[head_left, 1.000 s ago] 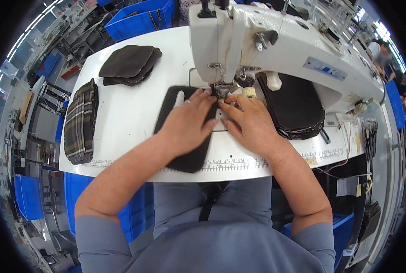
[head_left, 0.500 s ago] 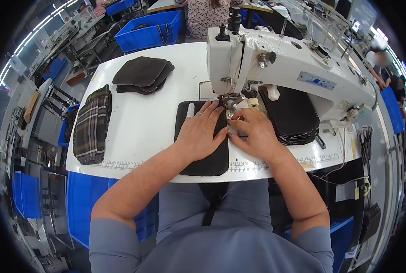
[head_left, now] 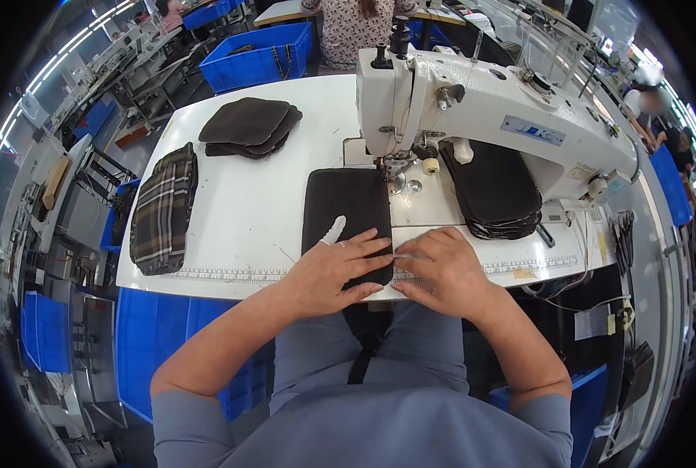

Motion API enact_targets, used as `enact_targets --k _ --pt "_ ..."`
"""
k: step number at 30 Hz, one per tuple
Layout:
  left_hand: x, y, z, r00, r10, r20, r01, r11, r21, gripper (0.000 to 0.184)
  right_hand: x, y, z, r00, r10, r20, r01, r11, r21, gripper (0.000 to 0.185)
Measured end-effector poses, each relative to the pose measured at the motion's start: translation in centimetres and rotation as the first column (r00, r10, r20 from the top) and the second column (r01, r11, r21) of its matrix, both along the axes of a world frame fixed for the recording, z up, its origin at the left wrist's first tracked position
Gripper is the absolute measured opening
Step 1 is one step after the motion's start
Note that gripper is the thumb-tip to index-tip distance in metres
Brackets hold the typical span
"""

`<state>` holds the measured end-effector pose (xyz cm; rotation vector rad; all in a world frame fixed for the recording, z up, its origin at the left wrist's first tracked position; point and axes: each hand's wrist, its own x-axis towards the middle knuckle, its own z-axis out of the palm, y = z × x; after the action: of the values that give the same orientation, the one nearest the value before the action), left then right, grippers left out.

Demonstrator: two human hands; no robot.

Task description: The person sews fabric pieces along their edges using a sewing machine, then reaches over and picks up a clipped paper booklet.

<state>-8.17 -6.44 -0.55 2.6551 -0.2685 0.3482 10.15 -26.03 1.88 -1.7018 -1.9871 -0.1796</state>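
Observation:
A black fabric panel with rounded corners (head_left: 340,195) lies on the white sewing table, its far right corner beside the presser foot (head_left: 395,181) of the sewing machine (head_left: 480,101). My left hand (head_left: 346,264) rests flat on the panel's near part, fingers spread, a white cover on one finger. At the panel's near right edge is my right hand (head_left: 445,269), its fingers curled and closed on that edge. A thin pale bit shows by those fingertips; I cannot make out what it is.
Dark fabric pieces (head_left: 250,125) are stacked at the back left, plaid pieces (head_left: 163,214) at the left edge. Under the machine arm sits a pile of black panels (head_left: 500,191). A ruler strip (head_left: 239,275) runs along the front. A person (head_left: 355,35) sits beyond a blue crate (head_left: 256,58).
Both hands have moved toward me, from beside the presser foot to the panel's near end. The panel itself has shifted slightly away from me. The view has shifted a little.

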Motion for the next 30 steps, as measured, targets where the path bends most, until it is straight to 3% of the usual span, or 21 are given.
enact_targets --k 1,5,8,10,11,15,16,18,22,24,30 --pt "0.1 -0.2 -0.1 1.000 0.015 0.019 -0.015 1.000 -0.008 0.049 -0.3 -0.2 -0.3 1.000 0.005 -0.009 -0.005 1.000 0.012 0.030" --pt "0.2 -0.9 0.5 0.999 0.050 0.002 -0.050 0.998 -0.030 0.047 -1.5 -0.5 -0.6 0.999 0.008 -0.049 -0.005 0.999 0.053 0.023" --pt "0.0 -1.4 0.0 0.997 0.036 0.074 -0.040 0.998 0.050 0.039 -2.2 -0.9 -1.0 0.997 -0.003 -0.074 0.007 0.998 0.059 0.023" --pt "0.1 -1.6 -0.1 0.992 0.118 0.034 -0.112 0.982 -0.153 0.033 -2.0 -1.1 -1.2 0.997 -0.016 -0.076 0.021 0.998 0.057 0.022" --pt "0.2 -1.5 0.1 0.990 0.089 0.114 -0.078 0.993 -0.093 0.026 -2.0 -1.2 -1.5 0.997 -0.006 -0.083 0.012 0.998 0.069 0.021" --pt "0.3 -1.3 0.0 0.986 0.068 0.149 -0.061 0.997 -0.052 0.017 -2.0 -1.2 -1.9 0.997 -0.002 -0.081 0.010 0.995 0.098 0.019" --pt "0.2 -1.6 0.6 0.988 0.063 0.143 -0.055 0.997 -0.053 0.017 -2.0 -1.2 -2.0 0.998 -0.003 -0.069 0.010 0.994 0.107 0.019" --pt "0.1 -2.1 1.6 0.968 -0.001 0.250 -0.057 0.973 0.222 0.019 -1.9 -1.2 -2.1 0.998 0.002 -0.065 0.005 0.993 0.116 0.019" --pt "-0.2 -2.0 0.5 0.983 0.039 0.179 -0.067 0.986 0.151 0.021 -2.0 -1.4 -2.3 0.997 0.037 -0.074 -0.028 0.993 0.112 0.018" --pt "-0.1 -2.4 0.2 0.967 0.045 0.249 -0.092 0.980 0.178 0.021 -2.0 -1.5 -2.5 0.996 0.037 -0.086 -0.027 0.993 0.115 0.018" --pt "0.0 -2.5 0.5 0.970 0.051 0.236 -0.092 0.982 0.167 0.020 -1.6 -1.5 -2.8 0.994 0.050 -0.101 -0.039 0.994 0.105 0.020"
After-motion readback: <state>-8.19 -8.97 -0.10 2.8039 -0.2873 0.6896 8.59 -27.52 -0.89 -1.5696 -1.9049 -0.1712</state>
